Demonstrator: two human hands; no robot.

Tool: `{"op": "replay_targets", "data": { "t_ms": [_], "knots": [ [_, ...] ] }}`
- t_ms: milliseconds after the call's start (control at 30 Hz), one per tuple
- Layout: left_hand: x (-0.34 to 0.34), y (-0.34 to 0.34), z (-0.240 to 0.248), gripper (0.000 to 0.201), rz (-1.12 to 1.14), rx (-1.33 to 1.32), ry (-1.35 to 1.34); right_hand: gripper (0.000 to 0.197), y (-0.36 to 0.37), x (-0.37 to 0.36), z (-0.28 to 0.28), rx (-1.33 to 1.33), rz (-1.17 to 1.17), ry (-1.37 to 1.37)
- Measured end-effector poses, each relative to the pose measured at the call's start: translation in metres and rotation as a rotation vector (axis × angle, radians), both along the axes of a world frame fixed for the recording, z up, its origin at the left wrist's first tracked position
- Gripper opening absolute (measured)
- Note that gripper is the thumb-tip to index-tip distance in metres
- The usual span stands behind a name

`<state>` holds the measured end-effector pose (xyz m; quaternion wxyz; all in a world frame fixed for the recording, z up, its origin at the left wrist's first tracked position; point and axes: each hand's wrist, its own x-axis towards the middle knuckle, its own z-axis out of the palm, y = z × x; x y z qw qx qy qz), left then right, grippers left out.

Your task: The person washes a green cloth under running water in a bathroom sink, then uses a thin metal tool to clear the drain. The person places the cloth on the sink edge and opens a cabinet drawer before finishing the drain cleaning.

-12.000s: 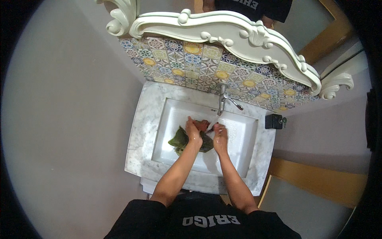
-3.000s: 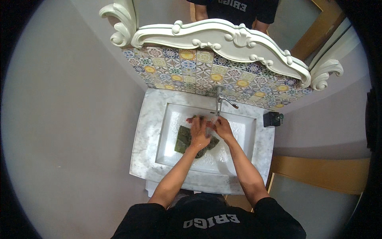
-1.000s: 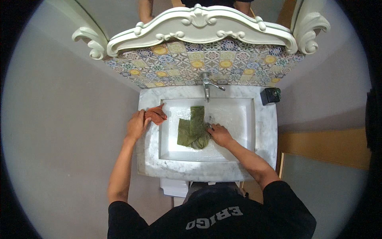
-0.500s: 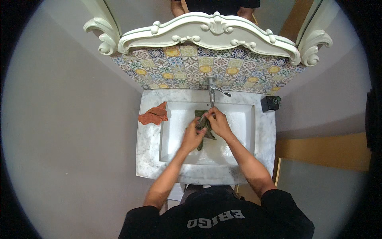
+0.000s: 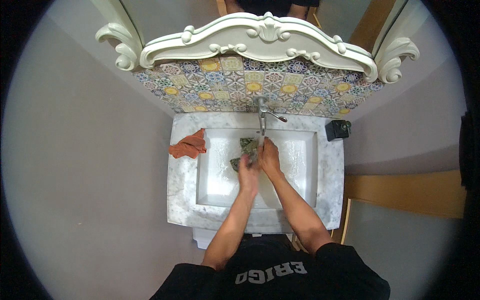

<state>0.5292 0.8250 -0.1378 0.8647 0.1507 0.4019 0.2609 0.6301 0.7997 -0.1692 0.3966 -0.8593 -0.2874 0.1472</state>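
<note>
Under the chrome faucet point(image 5: 262, 120), a wet, dark green patterned cloth point(image 5: 248, 145) is bunched up in the white sink point(image 5: 220, 192). My right hand point(image 5: 270, 157) is closed on the cloth's right side, close below the spout. Against its lower part presses my left hand point(image 5: 248, 177), blurred by motion, with the fingers curled on the fabric. The two hands are close together, and part of the cloth is hidden between them. Water wets the basin around the hands.
An orange cloth point(image 5: 189, 145) lies over the left rim of the marble counter point(image 5: 182, 200). On the right stands a black soap dispenser point(image 5: 338, 130). Behind the faucet rise patterned tiles point(image 5: 215, 77) and an ornate white mirror frame point(image 5: 270, 42).
My left hand has shifted right, closer to my right hand, and blurs. The green cloth is now bunched farther up and left, no longer hanging low between the hands.
</note>
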Motion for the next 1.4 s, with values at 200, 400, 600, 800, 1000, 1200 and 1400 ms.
{"op": "replay_targets", "data": {
  "t_ms": [200,400,600,800,1000,1200,1400],
  "knots": [
    [0.006,0.061,-0.108,0.045,-0.139,-0.533,-0.333,0.029,-0.022,-0.068,0.083,-0.193,0.244,0.023],
    [0.035,0.008,-0.067,0.036,-0.136,-0.091,-0.1,0.042,-0.029,-0.019,0.007,-0.277,-0.057,-0.122],
    [0.03,0.031,-0.051,0.04,0.22,-0.232,0.054,0.055,-0.014,0.03,0.002,-0.08,0.098,-0.133],
    [0.033,0.011,-0.049,0.04,0.174,-0.205,-0.155,0.043,0.007,-0.009,0.01,-0.162,0.081,0.071],
    [0.041,0.026,-0.087,0.037,-0.221,-0.441,-0.178,0.03,-0.019,-0.025,0.046,-0.27,0.187,0.068],
    [0.057,-0.014,-0.118,0.04,-0.148,-0.281,-0.156,0.032,-0.024,0.018,0.025,-0.484,0.064,0.028],
    [0.032,0.052,-0.114,0.031,-0.147,-0.055,0.321,0.04,-0.013,-0.072,0.026,0.075,0.075,-0.164]
  ]
}}
